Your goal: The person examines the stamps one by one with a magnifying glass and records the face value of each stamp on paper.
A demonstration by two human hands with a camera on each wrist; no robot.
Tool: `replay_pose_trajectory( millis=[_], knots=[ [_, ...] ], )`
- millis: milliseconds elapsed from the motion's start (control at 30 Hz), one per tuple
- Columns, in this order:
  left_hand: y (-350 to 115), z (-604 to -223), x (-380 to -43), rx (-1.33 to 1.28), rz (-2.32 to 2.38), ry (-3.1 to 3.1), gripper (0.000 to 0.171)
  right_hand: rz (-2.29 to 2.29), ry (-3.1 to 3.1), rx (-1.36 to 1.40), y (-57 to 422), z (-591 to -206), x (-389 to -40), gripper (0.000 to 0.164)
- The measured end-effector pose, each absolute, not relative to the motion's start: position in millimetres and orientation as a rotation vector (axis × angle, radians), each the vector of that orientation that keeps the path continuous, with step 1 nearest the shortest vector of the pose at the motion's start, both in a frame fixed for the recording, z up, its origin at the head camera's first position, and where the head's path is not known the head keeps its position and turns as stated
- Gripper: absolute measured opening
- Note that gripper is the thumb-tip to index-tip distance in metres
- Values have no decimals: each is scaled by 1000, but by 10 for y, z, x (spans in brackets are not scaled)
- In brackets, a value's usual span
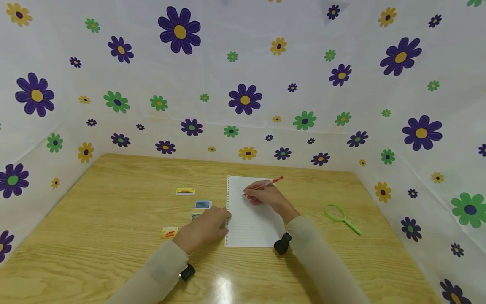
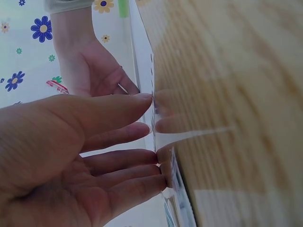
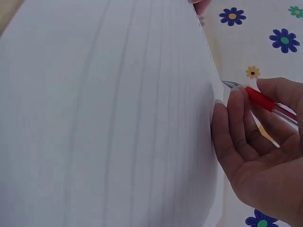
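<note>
A lined sheet of paper [image 1: 252, 228] with punched holes down its left edge lies on the wooden table. My right hand [image 1: 263, 194] pinches a red pen [image 1: 278, 180] over the sheet's upper part, its tip at the paper near some faint marks. In the right wrist view the pen's red grip [image 3: 259, 98] sits between thumb and fingers, while the lower fingers rest at the sheet. My left hand [image 1: 205, 226] lies at the sheet's left edge, fingertips on it; in the left wrist view its fingers [image 2: 125, 163] are fairly straight, touching down at the paper's edge.
Left of the sheet lie several small picture cards, among them a yellow one [image 1: 185, 191], a blue one [image 1: 203, 204] and a yellow-red one [image 1: 169, 232]. One is partly hidden by my left hand. A green magnifying glass [image 1: 344, 219] lies to the right. Flower-patterned cloth [image 1: 212, 76] surrounds the table.
</note>
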State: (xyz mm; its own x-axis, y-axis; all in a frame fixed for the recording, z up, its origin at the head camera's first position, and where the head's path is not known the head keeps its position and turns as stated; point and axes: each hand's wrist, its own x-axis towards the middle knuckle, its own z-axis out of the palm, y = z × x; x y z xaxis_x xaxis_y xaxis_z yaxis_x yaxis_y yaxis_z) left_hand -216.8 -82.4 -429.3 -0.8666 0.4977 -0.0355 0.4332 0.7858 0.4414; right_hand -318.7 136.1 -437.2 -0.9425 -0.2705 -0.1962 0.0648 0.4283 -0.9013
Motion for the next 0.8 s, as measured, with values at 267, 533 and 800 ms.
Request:
replay_pose_trajectory(
  millis=[267,533,800],
  knots=[
    [-821,-4302,-2188,762,666,2832,15,-1490,2422,-96,1249,-4396,-3189,24],
    [-825,-4314,-2209,802,687,2830,14,-1478,2450,-63,1197,-4392,-3184,23],
    [-823,-4308,-2220,803,694,2817,13,-1459,2464,-37,1182,-4389,-3184,24]
  ],
)
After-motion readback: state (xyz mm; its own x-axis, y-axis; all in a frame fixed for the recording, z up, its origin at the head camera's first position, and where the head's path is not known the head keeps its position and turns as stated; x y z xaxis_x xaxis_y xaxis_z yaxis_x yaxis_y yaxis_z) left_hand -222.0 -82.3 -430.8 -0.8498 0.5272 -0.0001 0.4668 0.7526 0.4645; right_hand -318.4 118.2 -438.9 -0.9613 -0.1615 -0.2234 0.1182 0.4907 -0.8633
